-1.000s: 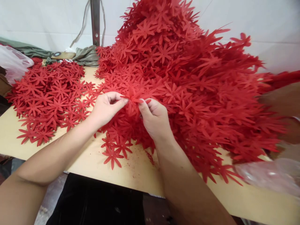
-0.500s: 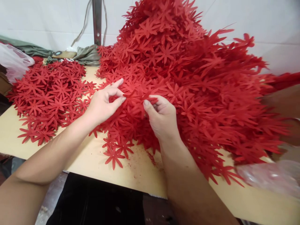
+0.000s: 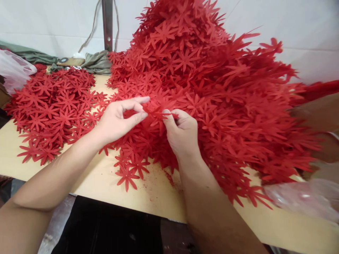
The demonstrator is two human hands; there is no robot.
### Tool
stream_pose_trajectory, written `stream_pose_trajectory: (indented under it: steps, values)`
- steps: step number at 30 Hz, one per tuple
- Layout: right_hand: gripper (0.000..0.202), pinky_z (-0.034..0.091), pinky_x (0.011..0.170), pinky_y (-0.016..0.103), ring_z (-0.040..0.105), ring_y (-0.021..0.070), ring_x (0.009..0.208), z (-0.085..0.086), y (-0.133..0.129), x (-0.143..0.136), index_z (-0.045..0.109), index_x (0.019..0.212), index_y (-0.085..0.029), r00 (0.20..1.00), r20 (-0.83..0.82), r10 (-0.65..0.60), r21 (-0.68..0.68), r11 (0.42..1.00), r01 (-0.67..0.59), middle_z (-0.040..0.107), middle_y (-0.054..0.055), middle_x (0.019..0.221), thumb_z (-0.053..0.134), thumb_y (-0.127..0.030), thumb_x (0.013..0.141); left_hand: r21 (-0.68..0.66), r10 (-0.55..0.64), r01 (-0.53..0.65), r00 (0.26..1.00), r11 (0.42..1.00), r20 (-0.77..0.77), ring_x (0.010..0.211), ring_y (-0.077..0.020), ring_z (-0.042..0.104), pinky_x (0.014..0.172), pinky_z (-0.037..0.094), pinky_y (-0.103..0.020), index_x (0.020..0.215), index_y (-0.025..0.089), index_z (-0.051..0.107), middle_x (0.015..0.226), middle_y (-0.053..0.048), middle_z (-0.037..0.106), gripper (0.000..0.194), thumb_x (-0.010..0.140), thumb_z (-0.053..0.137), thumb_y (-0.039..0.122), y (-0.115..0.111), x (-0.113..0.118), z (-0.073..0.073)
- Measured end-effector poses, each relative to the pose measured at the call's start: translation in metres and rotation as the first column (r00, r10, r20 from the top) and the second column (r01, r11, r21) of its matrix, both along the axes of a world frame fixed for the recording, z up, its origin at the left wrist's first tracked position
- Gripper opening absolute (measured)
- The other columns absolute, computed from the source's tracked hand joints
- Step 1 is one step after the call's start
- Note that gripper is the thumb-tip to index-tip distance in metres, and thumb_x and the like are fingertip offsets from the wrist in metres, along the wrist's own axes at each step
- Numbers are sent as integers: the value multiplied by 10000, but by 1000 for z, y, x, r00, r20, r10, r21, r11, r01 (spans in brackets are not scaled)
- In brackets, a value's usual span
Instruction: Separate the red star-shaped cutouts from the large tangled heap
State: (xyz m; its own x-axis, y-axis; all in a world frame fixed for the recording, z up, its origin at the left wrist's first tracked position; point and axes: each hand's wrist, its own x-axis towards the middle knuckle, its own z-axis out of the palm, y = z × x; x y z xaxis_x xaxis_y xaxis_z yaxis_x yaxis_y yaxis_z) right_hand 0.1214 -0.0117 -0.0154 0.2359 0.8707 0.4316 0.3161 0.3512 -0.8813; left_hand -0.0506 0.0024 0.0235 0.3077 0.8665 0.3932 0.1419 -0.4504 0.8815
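Note:
My left hand [image 3: 122, 114] pinches the tip of a red fabric flower piece [image 3: 156, 113] between thumb and index finger, its other fingers loosely spread. On the other side of that piece, my right hand [image 3: 182, 128] is closed, with the thumb pressed on its petals. Whether one layer or a few are held there, I cannot tell. Both hands are just above the front of a tall heap of red star-shaped flower pieces [image 3: 182, 63]. To the left lies a lower pile of similar pieces [image 3: 53, 106].
The pale tabletop [image 3: 159, 204] has red crumbs near its front edge. A white plastic bag [image 3: 17, 68] is at the far left and a clear bag [image 3: 299, 195] at the right. Crumpled grey cloth [image 3: 97, 62] lies by a metal post [image 3: 107, 26] against the tiled wall.
My hands have come closer together, the left shifting right. The held flower piece now shows more edge-on between them. The view has moved slightly.

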Motion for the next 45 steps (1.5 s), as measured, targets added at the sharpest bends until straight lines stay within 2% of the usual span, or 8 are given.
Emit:
stream_pose_trajectory:
  steps: [3,8,14,19,24,31,39,45]
  values:
    - [405,334,526,251,369,85,539,-1,-1,-5,464,587,-198,992,8,124,29,992,-125,427,-41,562,613,-521,780,-121,-85,86,996,989,9,904,-164,663,902,496,-320,694,146,643,870,-40,718,135,748,687,262,-2,9,-7]
    - [335,390,568,258,449,93,574,-1,-4,-11,527,654,-194,969,1,246,36,969,-246,508,-27,614,593,-491,797,-198,66,-53,996,979,59,579,-78,531,625,456,-219,637,131,608,614,13,624,142,708,684,228,-1,15,-10]
    - [406,313,476,246,356,76,493,4,-4,-5,499,635,-208,979,-56,194,-5,981,-195,419,-45,548,608,-577,764,-231,232,-184,951,955,205,564,-67,510,605,435,-209,607,149,585,590,28,597,181,664,718,257,17,0,-7]
    - [234,391,532,265,429,94,544,-3,5,5,508,700,-222,999,-50,17,60,998,-14,495,-19,637,613,-403,807,-246,235,-183,951,952,202,585,-74,514,630,443,-219,621,159,581,599,30,589,185,663,722,272,29,-11,-10]
    - [121,415,518,277,487,106,537,-11,10,7,523,822,-233,998,-37,-42,93,995,45,528,-16,658,603,-324,812,-74,239,-230,959,970,155,887,-122,595,847,464,-255,703,164,625,929,-30,680,144,678,727,263,29,-9,-15]
    - [99,384,475,269,445,98,484,-10,7,6,536,781,-222,989,-35,-141,13,990,142,495,-28,602,574,-299,831,56,280,-287,953,956,114,846,-136,596,819,451,-252,764,175,630,847,-21,666,136,734,696,290,22,-7,-9]
    - [362,524,849,395,568,230,1119,-4,-2,0,603,1155,-242,980,166,-113,218,973,75,597,126,1199,529,-448,867,-178,84,-78,996,981,27,591,-93,517,619,416,-230,658,149,574,627,8,610,152,767,647,224,4,11,-9]
    - [336,523,666,306,627,151,725,3,-10,-13,641,837,-201,992,2,125,40,991,-125,667,39,794,624,-532,780,-251,10,-8,1000,968,7,558,-76,508,571,406,-211,691,149,579,606,14,600,143,781,632,247,2,16,-18]
